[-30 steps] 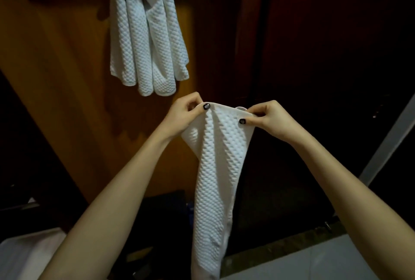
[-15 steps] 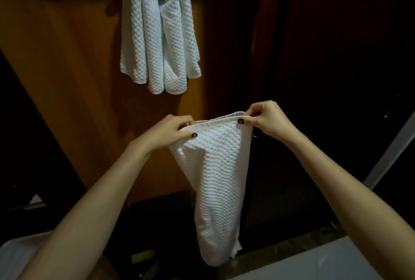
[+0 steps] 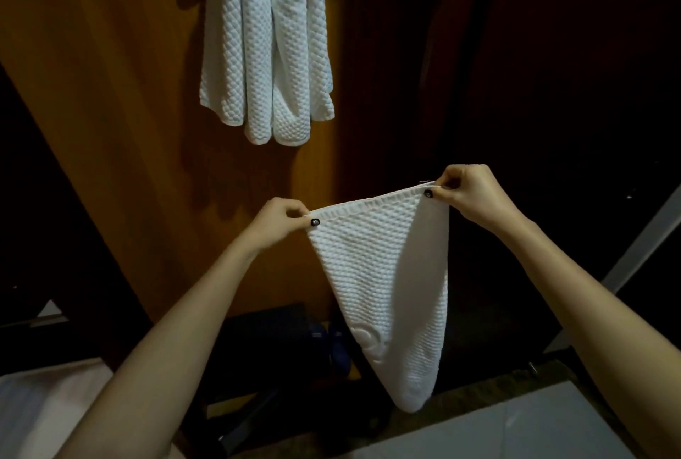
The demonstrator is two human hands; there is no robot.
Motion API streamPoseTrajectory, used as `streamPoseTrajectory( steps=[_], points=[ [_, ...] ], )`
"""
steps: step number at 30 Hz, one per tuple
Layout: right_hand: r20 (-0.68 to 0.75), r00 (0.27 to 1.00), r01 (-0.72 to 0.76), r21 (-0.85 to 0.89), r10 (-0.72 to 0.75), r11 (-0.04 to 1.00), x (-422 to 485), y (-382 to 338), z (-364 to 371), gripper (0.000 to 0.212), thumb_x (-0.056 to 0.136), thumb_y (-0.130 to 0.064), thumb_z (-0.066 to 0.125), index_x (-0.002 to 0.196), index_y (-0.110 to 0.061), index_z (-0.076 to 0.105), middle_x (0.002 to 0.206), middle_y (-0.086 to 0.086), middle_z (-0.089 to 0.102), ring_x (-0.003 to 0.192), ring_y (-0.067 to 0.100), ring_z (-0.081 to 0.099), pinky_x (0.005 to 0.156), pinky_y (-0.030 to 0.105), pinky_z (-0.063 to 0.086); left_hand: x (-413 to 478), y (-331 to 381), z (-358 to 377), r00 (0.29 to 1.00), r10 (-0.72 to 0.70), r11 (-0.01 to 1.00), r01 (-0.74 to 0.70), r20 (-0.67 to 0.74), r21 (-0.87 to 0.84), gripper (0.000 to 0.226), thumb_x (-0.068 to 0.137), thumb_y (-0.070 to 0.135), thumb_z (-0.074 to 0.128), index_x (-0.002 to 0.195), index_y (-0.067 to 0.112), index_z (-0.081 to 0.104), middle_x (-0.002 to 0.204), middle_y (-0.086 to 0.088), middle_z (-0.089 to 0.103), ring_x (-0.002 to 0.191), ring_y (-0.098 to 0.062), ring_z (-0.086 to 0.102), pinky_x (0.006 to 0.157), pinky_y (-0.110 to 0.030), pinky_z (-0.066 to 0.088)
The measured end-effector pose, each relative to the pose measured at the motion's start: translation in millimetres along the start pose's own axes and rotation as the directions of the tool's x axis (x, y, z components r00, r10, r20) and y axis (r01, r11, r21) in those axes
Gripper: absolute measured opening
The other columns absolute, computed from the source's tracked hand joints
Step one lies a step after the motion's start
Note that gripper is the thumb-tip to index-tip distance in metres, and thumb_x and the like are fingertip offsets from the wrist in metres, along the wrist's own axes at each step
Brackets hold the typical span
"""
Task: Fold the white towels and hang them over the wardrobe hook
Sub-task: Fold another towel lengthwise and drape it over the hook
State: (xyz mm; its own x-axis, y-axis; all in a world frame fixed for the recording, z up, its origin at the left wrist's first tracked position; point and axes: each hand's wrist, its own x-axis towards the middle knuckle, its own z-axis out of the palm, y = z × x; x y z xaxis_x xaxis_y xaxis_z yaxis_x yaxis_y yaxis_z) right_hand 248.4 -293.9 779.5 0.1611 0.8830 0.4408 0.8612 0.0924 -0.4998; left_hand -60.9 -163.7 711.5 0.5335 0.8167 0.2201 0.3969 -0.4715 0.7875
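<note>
A white waffle-weave towel (image 3: 383, 274) hangs doubled in front of me, its top hem stretched taut and its lower end tapering to a rounded fold. My left hand (image 3: 280, 219) pinches the hem's left corner. My right hand (image 3: 468, 189) pinches the right corner, a little higher. Above, several white towels (image 3: 265, 42) hang bunched from a point at the top of the orange wooden wardrobe panel (image 3: 110, 127); the hook itself is hidden by them.
A dark wardrobe door (image 3: 552, 90) fills the right side. Dark objects (image 3: 272, 348) sit low on the wardrobe floor below the towel. A pale floor (image 3: 497, 433) shows at the bottom right, and a white surface (image 3: 40, 410) at the bottom left.
My hands have drawn apart, pulling the towel's top hem out wide and straight. The hanging end has risen and shortened. The view has shifted so the hung towels sit further right.
</note>
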Motion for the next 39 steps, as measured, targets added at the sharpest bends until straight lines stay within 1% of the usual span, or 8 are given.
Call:
streamPoseTrajectory(
  steps=[3, 7, 13, 18, 23, 28, 34, 39],
  points=[
    [-0.066, 0.997, -0.043, 0.008, 0.043, 0.999, -0.1, 10.8, -10.6, 0.019, 0.084, -0.023, 0.074, 0.071, -0.020, 0.061, 0.071, -0.005, 0.064, 0.059, 0.009, 0.060, 0.045, 0.017, 0.044, 4.9, 15.5, 15.1, 0.991, -0.016, 0.978, -0.012, -0.132, -0.207, 0.015, 0.084, 0.015, 0.072, 0.069, 0.017, 0.067, 0.070, 0.011, 0.065, 0.068, 0.007, 0.056, 0.073, -0.018, 0.039],
    [-0.032, 0.997, -0.075, 0.005, 0.075, 0.997, -7.0, 22.9, -25.7, 0.019, 0.081, -0.026, 0.077, 0.070, -0.021, 0.063, 0.073, -0.005, 0.065, 0.068, 0.010, 0.063, 0.059, 0.031, 0.052, 22.8, 47.8, 23.3, 0.963, 0.052, 0.935, -0.139, -0.263, -0.326, 0.019, 0.091, 0.008, 0.063, 0.073, 0.015, 0.061, 0.060, 0.016, 0.056, 0.056, 0.008, 0.047, 0.056, -0.007, 0.034],
    [0.160, 0.986, -0.063, 0.102, 0.046, 0.993, -11.5, 25.1, -14.7, 0.019, 0.085, -0.016, 0.073, 0.072, -0.029, 0.065, 0.071, -0.009, 0.064, 0.067, 0.001, 0.057, 0.062, 0.016, 0.043, 45.5, 76.6, 13.2, 0.934, 0.039, 0.874, -0.205, -0.356, -0.441, 0.018, 0.097, 0.015, 0.055, 0.079, 0.015, 0.060, 0.076, -0.009, 0.055, 0.073, -0.019, 0.050, 0.064, -0.026, 0.041],
    [0.125, 0.990, -0.072, 0.117, 0.057, 0.991, 1.5, 6.9, 10.0, 0.017, 0.080, -0.023, 0.078, 0.071, -0.021, 0.063, 0.072, -0.006, 0.066, 0.061, -0.002, 0.059, 0.054, 0.015, 0.043, 42.9, 83.2, -21.2, 0.908, 0.086, 0.912, -0.237, -0.409, -0.334, 0.019, 0.097, 0.017, 0.055, 0.078, 0.016, 0.058, 0.076, -0.011, 0.051, 0.071, -0.019, 0.047, 0.064, -0.028, 0.040],
    [0.177, 0.983, 0.021, 0.123, -0.042, 0.992, 22.1, -20.4, 24.6, 0.020, 0.080, -0.028, 0.078, 0.069, -0.024, 0.061, 0.070, -0.006, 0.062, 0.061, 0.004, 0.056, 0.054, 0.018, 0.043, 30.9, 72.4, -66.3, 0.896, 0.124, 0.925, -0.260, -0.425, -0.277, 0.018, 0.096, 0.014, 0.056, 0.080, 0.017, 0.061, 0.076, 0.003, 0.059, 0.069, 0.001, 0.055, 0.067, -0.013, 0.045],
    [0.275, 0.956, 0.067, 0.113, -0.096, 0.991, 38.3, -48.7, 36.1, 0.020, 0.083, -0.035, 0.073, 0.073, -0.022, 0.064, 0.075, -0.001, 0.064, 0.068, 0.012, 0.056, 0.060, 0.028, 0.042, 17.9, 55.7, -94.2, 0.889, 0.083, 0.891, -0.269, -0.451, -0.365, 0.020, 0.096, 0.013, 0.055, 0.078, 0.019, 0.059, 0.074, 0.003, 0.058, 0.072, -0.008, 0.053, 0.070, -0.024, 0.043],
    [0.215, 0.973, 0.052, 0.165, -0.087, 0.985, 45.6, -65.5, 46.1, 0.021, 0.082, -0.027, 0.076, 0.072, -0.015, 0.062, 0.077, 0.003, 0.066, 0.073, 0.020, 0.062, 0.065, 0.037, 0.049, 2.1, 43.0, -105.6, 0.870, 0.050, 0.898, -0.254, -0.490, -0.360, 0.019, 0.094, 0.017, 0.056, 0.076, 0.021, 0.059, 0.071, 0.006, 0.057, 0.070, -0.009, 0.051, 0.068, -0.024, 0.041],
    [0.235, 0.965, 0.082, 0.140, -0.114, 0.987, 51.8, -72.7, 39.3, 0.017, 0.081, -0.021, 0.076, 0.072, -0.017, 0.063, 0.075, -0.006, 0.064, 0.070, 0.008, 0.059, 0.059, 0.020, 0.044, -6.4, 38.0, -108.1, 0.847, 0.028, 0.951, -0.186, -0.531, -0.248, 0.024, 0.096, 0.006, 0.053, 0.076, 0.020, 0.056, 0.071, 0.005, 0.051, 0.062, 0.005, 0.047, 0.061, -0.011, 0.037]
  ],
)
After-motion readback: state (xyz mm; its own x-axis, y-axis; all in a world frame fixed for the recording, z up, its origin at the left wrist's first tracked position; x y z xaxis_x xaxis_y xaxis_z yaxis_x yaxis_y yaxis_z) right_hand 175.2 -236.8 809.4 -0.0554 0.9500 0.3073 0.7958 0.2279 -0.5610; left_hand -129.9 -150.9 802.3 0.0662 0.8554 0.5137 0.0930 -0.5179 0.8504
